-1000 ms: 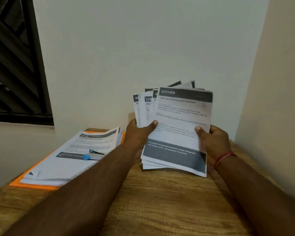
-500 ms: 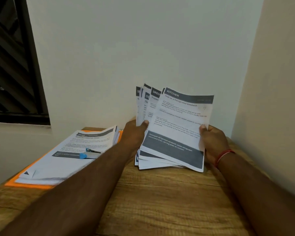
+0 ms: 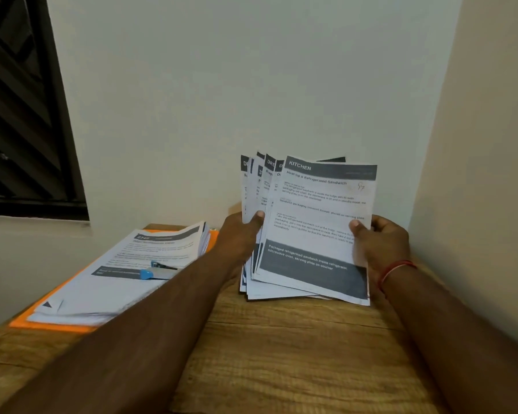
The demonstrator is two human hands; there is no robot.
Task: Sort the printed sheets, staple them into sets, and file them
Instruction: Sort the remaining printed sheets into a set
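I hold a fanned bundle of printed sheets [image 3: 311,222] upright above the wooden table [image 3: 281,354], their lower edges near its surface. The front sheet is headed KITCHEN; several others fan out behind it to the left. My left hand [image 3: 240,237] grips the bundle's left side with the thumb on the front. My right hand [image 3: 383,243], with a red thread on its wrist, grips the front sheet's right edge. At the left a second stack of printed sheets [image 3: 126,273] lies on an orange folder [image 3: 51,325]. A small blue stapler [image 3: 153,271] rests on that stack.
White walls close in behind and on the right, forming a corner. A dark louvred window [image 3: 22,109] is at the upper left. The table's wood shows in front of the held sheets, between my forearms.
The fan of sheets has tightened and shifted slightly; the sheets behind the front page now show less at the top right. Both hands kept their grip.
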